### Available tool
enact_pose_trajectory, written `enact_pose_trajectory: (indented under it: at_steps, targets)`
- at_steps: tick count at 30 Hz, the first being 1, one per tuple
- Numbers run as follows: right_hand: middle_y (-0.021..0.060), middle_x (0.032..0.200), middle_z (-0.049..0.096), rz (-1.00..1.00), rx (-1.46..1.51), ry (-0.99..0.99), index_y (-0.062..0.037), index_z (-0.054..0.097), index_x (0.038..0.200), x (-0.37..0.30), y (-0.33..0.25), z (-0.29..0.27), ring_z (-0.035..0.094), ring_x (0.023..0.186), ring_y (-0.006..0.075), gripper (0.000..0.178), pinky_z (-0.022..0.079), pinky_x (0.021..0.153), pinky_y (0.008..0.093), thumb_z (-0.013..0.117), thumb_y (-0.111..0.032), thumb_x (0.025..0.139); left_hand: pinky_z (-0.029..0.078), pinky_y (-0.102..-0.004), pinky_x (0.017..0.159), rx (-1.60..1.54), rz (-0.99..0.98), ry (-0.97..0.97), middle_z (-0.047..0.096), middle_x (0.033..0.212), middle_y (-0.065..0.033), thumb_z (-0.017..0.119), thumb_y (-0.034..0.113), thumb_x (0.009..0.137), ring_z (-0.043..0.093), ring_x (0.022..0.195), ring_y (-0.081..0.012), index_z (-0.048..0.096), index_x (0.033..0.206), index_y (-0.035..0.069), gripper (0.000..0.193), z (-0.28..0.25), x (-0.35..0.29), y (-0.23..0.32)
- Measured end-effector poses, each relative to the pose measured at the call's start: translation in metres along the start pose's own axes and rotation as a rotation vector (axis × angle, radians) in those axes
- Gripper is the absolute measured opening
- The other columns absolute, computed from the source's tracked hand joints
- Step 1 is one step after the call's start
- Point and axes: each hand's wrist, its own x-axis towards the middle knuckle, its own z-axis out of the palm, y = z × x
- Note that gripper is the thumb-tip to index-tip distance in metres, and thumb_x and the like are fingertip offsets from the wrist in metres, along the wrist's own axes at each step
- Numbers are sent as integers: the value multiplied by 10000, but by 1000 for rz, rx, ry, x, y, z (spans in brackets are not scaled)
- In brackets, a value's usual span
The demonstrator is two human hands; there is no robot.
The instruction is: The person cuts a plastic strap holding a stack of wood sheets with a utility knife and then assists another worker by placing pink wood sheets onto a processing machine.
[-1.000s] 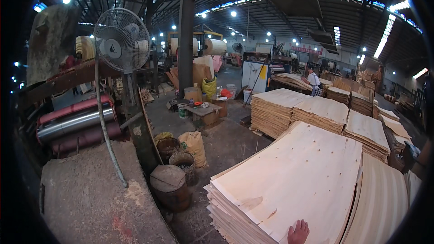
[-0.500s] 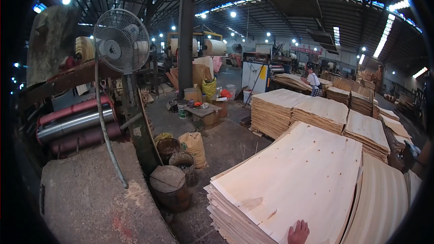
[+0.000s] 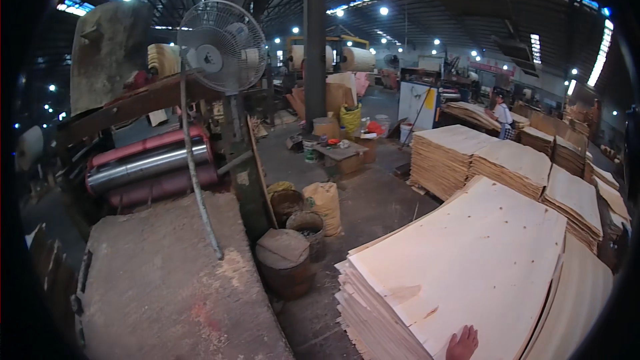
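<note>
My right hand [image 3: 463,343] lies flat on the near end of a large pale wood veneer sheet [image 3: 467,247], fingers stretched out and nothing gripped. That sheet tops a tall stack of veneer [image 3: 363,317] with ragged edges. Small dark knots and a torn brownish patch mark its surface. Alongside on the right lies another stack with a striped veneer sheet [image 3: 577,300]. My left hand does not show in the head view.
At left, a worn dark table [image 3: 160,280] stands before a machine with a shiny metal roller [image 3: 150,165] and a fan [image 3: 223,47]. Buckets [image 3: 285,263] and a tan sack [image 3: 323,207] stand between. Farther veneer stacks [image 3: 440,163] and a person [image 3: 502,117] are at back right.
My view has turned left, so the whole scene sits farther right and slightly higher. My right hand still rests at about the same spot on the veneer sheet.
</note>
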Motion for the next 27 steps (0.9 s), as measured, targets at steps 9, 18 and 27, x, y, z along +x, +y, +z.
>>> enact_pose_trajectory:
  at_steps: [9,18,27]
  targets:
    - [224,1426,428,-1,10,-46,-1,469,1361,1,-3,2,377,1321,401,525,304,1080,500,473,-345,964,502,-427,812,796,288,107,694,1007,-122,466,511,928,632,936,-241,681,1055,82,497,-4,9,-42]
    - [226,1369,493,-36,-28,46,-3,506,1332,-2,4,7,423,1284,414,513,336,1057,500,499,-353,958,478,-432,909,495,59,90,675,1093,-178,466,556,898,634,1029,-318,676,1081,101,533,-5,-18,0]
    - [235,1398,432,-9,48,45,17,465,1324,0,7,23,346,1327,423,507,263,1092,510,533,-249,898,400,-355,1036,155,-109,212,571,1292,-206,757,522,743,533,1224,-280,467,1334,-42,867,-5,-39,29]
